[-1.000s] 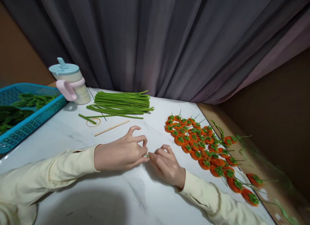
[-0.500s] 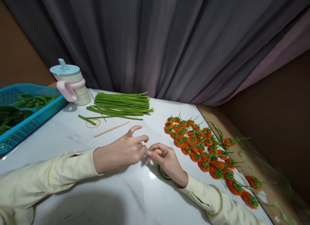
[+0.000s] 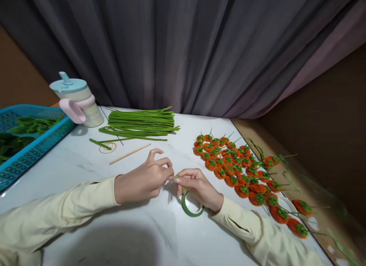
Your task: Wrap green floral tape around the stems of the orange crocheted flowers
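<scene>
We see a roll of green tape [image 3: 194,215] just below the right hand [image 3: 200,187], near the table [image 3: 143,228]. That hand pinches a small green strip [image 3: 176,177] between thumb and forefinger. Beside it our left hand [image 3: 144,181] has fingers curled and spread; we cannot tell whether its fingertips grip anything. Farther out lie a stick [image 3: 130,153], green stems [image 3: 140,123] and orange ornaments [image 3: 211,165].

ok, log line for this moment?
right hand: pinching small green piece | left hand: fingertips beside it | green roll: below right hand
</scene>
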### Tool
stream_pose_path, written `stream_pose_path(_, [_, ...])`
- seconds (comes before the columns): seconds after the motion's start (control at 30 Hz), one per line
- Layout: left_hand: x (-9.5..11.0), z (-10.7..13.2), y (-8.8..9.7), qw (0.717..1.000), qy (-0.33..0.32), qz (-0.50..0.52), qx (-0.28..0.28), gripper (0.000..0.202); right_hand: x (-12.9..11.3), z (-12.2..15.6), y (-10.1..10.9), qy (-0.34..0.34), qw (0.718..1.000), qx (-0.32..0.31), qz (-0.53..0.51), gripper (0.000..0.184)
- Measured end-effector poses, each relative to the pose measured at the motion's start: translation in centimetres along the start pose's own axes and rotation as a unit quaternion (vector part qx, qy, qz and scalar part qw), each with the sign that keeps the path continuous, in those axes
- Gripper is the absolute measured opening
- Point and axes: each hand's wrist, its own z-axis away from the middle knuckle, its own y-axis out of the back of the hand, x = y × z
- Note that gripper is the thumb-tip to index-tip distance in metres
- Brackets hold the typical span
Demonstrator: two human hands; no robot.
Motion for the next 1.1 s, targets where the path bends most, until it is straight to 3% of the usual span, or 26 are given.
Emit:
stream_pose_path(0.17, [0.0, -0.3, 0.1, 0.991, 0.059, 0.112, -0.046, 0.021, -0.1, -0.1, 0.3, -0.021, 0.999, -0.011, -0.033, 0.015])
stream_pose_path(0.33, [0.1, -0.2, 0.1, 0.993, 0.059, 0.077, -0.068, 0.021, 0.0, -0.2, 0.5, -0.031, 0.999, 0.006, -0.038, 0.016])
stream_pose_path(0.47, [0.3, -0.1, 0.0, 0.998, 0.042, 0.029, -0.037, 0.024, 0.0, -0.2, 0.3, -0.029, 0.999, 0.014, -0.03, 0.016])
stream_pose_path(0.77, [0.2, 0.0, 0.0, 0.988, 0.068, 0.115, -0.076, 0.019, 0.2, 0.6, 0.0, 0.036, 0.992, 0.01, 0.125, 0.022])
stream_pose_path(0.87, [0.2, -0.1, 0.2, 0.981, 0.072, 0.141, -0.113, 0.02, 0.2, 0.8, 0.0, 0.117, 0.962, 0.013, 0.246, 0.02])
stream_pose_path(0.97, [0.2, -0.2, 0.5, 0.977, 0.069, 0.144, -0.139, 0.024, 0.3, 0.9, 0.2, 0.23, 0.895, 0.025, 0.382, 0.017])
stream_pose_path(1.1, [0.4, -0.1, 0.7, 0.983, 0.055, 0.124, -0.124, 0.025, 0.7, 0.8, 0.3, 0.301, 0.845, 0.035, 0.441, 0.017])
